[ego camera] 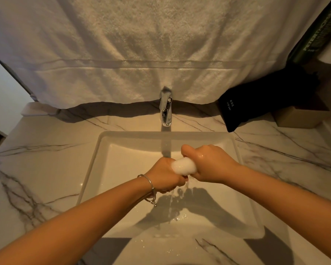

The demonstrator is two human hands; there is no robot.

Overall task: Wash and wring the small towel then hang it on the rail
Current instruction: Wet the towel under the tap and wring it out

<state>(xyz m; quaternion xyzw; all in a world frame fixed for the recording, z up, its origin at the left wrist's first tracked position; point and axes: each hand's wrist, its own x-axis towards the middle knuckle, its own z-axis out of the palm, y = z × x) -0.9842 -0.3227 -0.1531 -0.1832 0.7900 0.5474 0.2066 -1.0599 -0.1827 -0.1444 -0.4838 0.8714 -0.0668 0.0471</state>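
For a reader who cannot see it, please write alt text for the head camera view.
Two bare hands, left hand and right hand, grip a rolled small white towel over a white sink, and water drips from it into the basin. Behind stands a chrome faucet, with a large pale towel hanging above the marble counter.

- A white marble countertop (46, 150) with dark grey veins surrounds a rectangular white undermount sink (126, 150).
- A chrome single-lever faucet (165, 107) stands behind the basin.
- A large white bath towel (122, 50) hangs across the back, its hem near the counter.
- A black drawstring pouch (256, 104) leans at the right, beside a tan box (298, 117).
- Warm, dim light casts hard shadows.
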